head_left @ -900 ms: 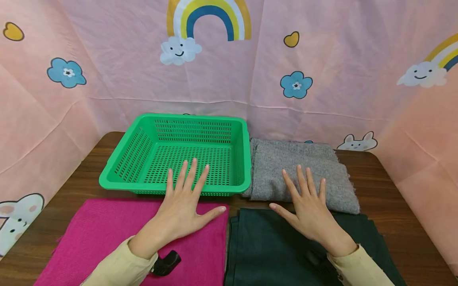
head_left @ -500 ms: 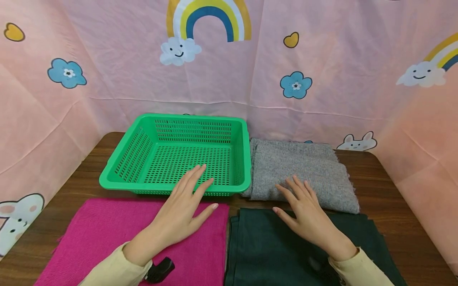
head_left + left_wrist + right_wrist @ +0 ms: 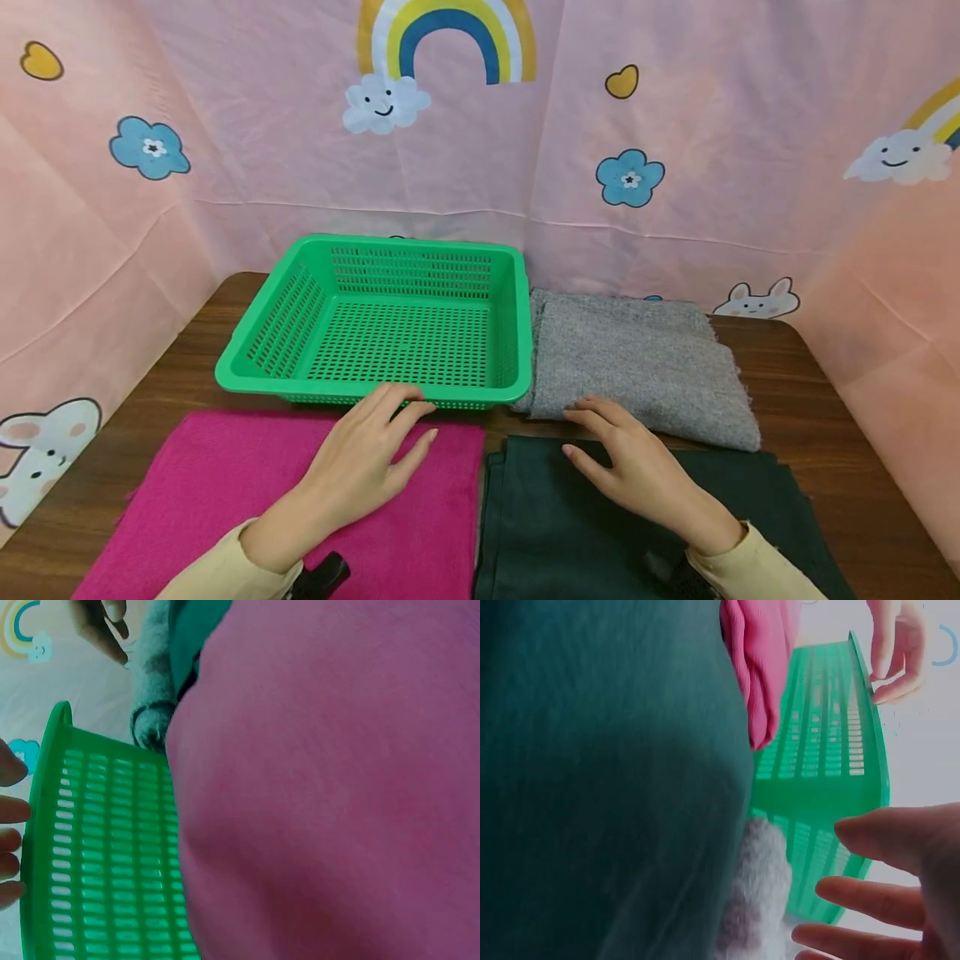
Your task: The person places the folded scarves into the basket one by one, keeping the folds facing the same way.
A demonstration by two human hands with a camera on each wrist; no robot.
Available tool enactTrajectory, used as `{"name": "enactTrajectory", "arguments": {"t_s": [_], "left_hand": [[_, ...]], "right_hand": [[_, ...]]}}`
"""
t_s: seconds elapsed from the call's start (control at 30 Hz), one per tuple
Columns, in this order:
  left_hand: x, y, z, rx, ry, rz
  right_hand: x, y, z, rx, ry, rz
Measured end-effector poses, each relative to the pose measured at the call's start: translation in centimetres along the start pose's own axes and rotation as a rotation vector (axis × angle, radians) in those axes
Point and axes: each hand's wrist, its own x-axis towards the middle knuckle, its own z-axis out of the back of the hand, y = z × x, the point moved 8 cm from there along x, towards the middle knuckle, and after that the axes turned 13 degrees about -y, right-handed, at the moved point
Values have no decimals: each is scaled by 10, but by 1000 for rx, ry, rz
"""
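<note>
My left hand (image 3: 363, 462) hovers over the folded magenta cloth (image 3: 247, 467), its loosely bent fingertips overlapping the near rim of the green basket (image 3: 375, 390) in the head view. In the left wrist view those fingertips (image 3: 9, 840) show at the left edge beside the basket wall (image 3: 112, 847). Over the folded dark green cloth (image 3: 570, 533) hangs my right hand (image 3: 641, 471), fingers relaxed, near the front edge of the folded grey cloth (image 3: 637, 358). Both hands hold nothing. The right wrist view shows the right fingers (image 3: 870, 900) spread apart in the air.
The perforated basket stands at the back left, with its slotted floor showing. Brown wooden tabletop (image 3: 780, 375) shows round the cloths. A pink printed curtain (image 3: 480, 167) encloses the table at the back and both sides.
Both hands have drawn back slightly towards the person, and their spread, straight fingers have relaxed into a loose bend. The head view has shifted slightly. Basket and cloths stay put.
</note>
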Motion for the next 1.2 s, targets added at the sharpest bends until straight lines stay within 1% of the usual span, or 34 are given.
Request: {"name": "enactTrajectory", "arguments": {"t_s": [0.17,0.23,0.37,0.47,0.63,0.77,0.87,0.97,1.1,1.2], "left_hand": [[-6,5,11,7,-59,13],[-8,6,14,19,-71,6],[-12,9,16,43,-67,-14],[-17,13,19,60,-58,-16],[-26,23,27,101,-37,18],[-30,26,31,121,-26,44],[-30,25,30,118,-14,49],[-28,22,24,114,9,43],[-26,21,17,124,46,43],[-28,24,18,150,71,59]], "right_hand": [[-1,8,-5,42,14,-1],[-1,11,-8,53,16,-4],[-2,16,-12,90,11,-14],[-2,22,-15,153,6,-27],[-2,30,-20,287,25,-63],[-1,32,-23,335,33,-78],[0,33,-23,342,26,-70],[1,32,-25,341,21,-64],[1,32,-29,345,42,-75],[0,33,-32,365,63,-94]]}}
